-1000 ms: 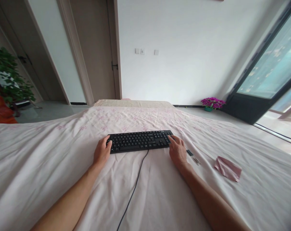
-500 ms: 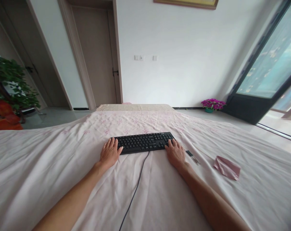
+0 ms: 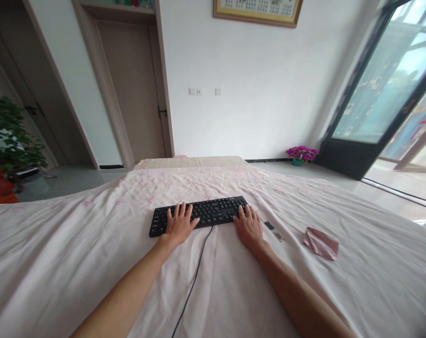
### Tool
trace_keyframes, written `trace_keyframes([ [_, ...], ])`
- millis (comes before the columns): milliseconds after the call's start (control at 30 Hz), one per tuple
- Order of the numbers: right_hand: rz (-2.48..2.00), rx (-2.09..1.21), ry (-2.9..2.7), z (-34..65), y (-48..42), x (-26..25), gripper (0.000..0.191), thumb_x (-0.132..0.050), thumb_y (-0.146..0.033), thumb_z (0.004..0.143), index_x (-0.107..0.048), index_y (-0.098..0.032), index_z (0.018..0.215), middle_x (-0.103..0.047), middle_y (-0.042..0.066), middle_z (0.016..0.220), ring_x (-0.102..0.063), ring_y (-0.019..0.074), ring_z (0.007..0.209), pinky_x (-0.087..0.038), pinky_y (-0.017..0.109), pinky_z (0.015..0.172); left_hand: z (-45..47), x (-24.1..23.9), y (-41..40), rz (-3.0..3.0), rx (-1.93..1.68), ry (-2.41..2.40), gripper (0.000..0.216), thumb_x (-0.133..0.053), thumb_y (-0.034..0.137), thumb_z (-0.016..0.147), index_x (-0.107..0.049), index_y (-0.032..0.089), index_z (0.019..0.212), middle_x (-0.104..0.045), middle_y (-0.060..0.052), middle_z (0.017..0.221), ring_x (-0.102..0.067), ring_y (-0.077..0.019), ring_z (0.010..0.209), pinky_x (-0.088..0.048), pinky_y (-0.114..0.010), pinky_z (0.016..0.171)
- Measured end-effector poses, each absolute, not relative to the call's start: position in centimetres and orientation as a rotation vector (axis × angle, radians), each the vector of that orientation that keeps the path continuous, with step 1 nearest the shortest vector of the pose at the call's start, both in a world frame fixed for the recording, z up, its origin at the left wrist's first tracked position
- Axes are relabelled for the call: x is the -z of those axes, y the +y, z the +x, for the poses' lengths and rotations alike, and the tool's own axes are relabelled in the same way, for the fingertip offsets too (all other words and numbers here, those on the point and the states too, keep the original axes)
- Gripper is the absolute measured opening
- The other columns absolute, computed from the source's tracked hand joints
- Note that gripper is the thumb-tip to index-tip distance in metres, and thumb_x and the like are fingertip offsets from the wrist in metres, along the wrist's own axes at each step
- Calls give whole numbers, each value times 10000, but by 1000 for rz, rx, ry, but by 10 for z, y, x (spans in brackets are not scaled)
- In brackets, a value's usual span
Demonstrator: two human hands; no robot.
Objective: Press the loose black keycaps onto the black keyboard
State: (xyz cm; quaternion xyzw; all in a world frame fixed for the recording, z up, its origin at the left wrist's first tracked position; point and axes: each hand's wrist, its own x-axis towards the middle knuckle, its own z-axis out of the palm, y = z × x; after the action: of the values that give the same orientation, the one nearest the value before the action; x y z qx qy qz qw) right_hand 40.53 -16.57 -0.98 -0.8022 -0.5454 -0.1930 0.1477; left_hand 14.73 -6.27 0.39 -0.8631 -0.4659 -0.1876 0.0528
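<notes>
Black keyboard (image 3: 205, 212) flat on a bed (image 3: 58, 244) covered in a pale pink sheet, cable trailing toward the camera. Left hand (image 3: 178, 226) spread, palm down, across the left-centre keys; right hand (image 3: 248, 227) open, fingers resting on the right end. Just right: a pen (image 3: 274, 232), then a folded pink cloth (image 3: 320, 243).

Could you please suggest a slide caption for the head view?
Both hands, left hand and right hand, rest flat on a black keyboard lying on a pink bedsheet.
</notes>
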Motion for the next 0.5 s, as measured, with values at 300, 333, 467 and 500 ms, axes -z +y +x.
trace_keyframes([
  [300, -2433, 244, -1288, 419, -166, 2, 589, -366, -424, 930, -292, -144, 1442, -402, 160, 1408, -393, 288, 1254, -295, 387, 1005, 104, -5, -65, -2300, 635, -1828, 654, -362, 555, 878, -346, 187, 1418, -304, -208, 1477, -262, -376, 1360, -213, -573, 1056],
  [333, -2432, 225, -1287, 419, -167, 0, 590, -375, -425, 926, -291, -154, 1444, -404, 150, 1407, -394, 286, 1248, -292, 380, 1004, 98, -4, -63, -2271, 644, -1944, 671, -350, 559, 879, -323, 173, 1427, -334, -228, 1451, -342, -380, 1315, -278, -556, 1024],
  [467, -2409, 178, -1301, 419, -169, -5, 565, -395, -433, 915, -329, -204, 1428, -440, 120, 1376, -419, 281, 1210, -299, 373, 981, 82, -7, -45, -2324, 738, -2303, 706, -309, 583, 867, -303, 157, 1431, -500, -208, 1320, -508, -346, 1181, -402, -457, 956],
  [500, -2404, 168, -1304, 419, -170, -6, 563, -399, -436, 912, -333, -214, 1425, -449, 116, 1367, -426, 280, 1200, -304, 375, 972, 80, -8, -40, -2321, 785, -2354, 697, -307, 580, 867, -315, 165, 1426, -514, -199, 1310, -511, -342, 1181, -404, -448, 958],
])
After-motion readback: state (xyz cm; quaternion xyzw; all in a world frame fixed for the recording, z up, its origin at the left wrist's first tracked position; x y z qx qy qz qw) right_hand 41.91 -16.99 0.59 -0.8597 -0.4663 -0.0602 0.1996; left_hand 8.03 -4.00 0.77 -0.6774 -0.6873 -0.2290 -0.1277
